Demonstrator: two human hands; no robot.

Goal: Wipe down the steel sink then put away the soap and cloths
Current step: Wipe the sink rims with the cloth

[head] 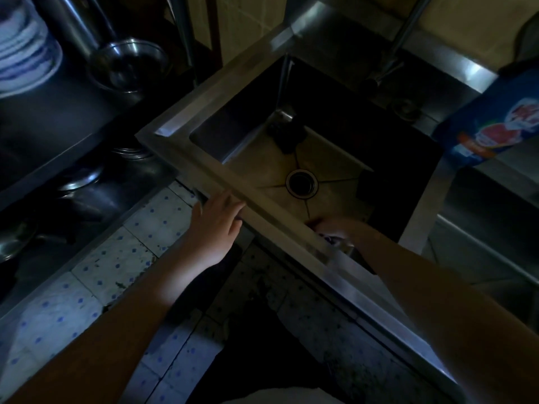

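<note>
The steel sink (204, 158) is a deep square basin with a round drain (301, 183) in its floor. My left hand (214, 228) rests on the outside of the sink's near rim, fingers straight. My right hand (335, 228) reaches down inside the basin against the near wall; the rim hides most of it. A small dark and pale thing (332, 239) shows under its fingers, perhaps a cloth. Whether the fingers grip it is unclear. A dark lump (287, 135) lies in the far corner of the basin floor. A blue soap-powder bag (493, 118) stands on the counter at right.
A tap pipe (405, 33) rises behind the basin. Left of the sink, steel shelves carry metal bowls (128, 65) and stacked blue-and-white plates (26, 45). The floor (122, 258) is pale tile with blue dots. A steel counter (495, 199) adjoins on the right. The scene is dim.
</note>
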